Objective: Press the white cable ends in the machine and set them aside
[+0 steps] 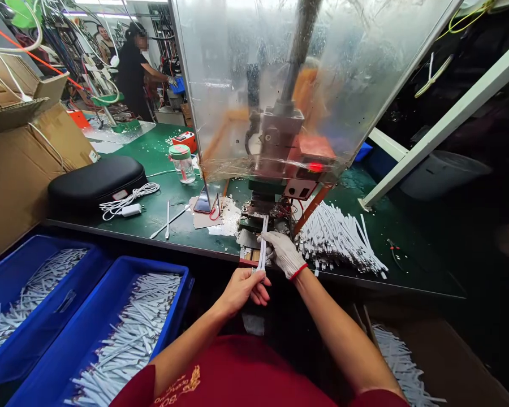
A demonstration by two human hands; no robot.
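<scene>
Out on the left a box [29, 147] is crowding the table [184, 234], while two blue bins [179, 294] are holding white lengths below the front edge. A case [93, 178] is lying near that edge, a cable [129, 198] bunching against it; green surface is showing from there to the phone [203, 200], with two loose pieces crossing. Now the middle: right at the edge, the bare left hand [248, 288] is pinching the near ends of the strips [263, 249], and the gloved right hand [282, 253] is gripping them higher up, thumb against fingers. Their far ends are reaching the press [275, 141], the shield [233, 85] hanging above with a gap beneath. Just right, a pile [337, 234] is spreading toward the edge; beyond a green strip of surface, cutters [393, 252] are lying.
</scene>
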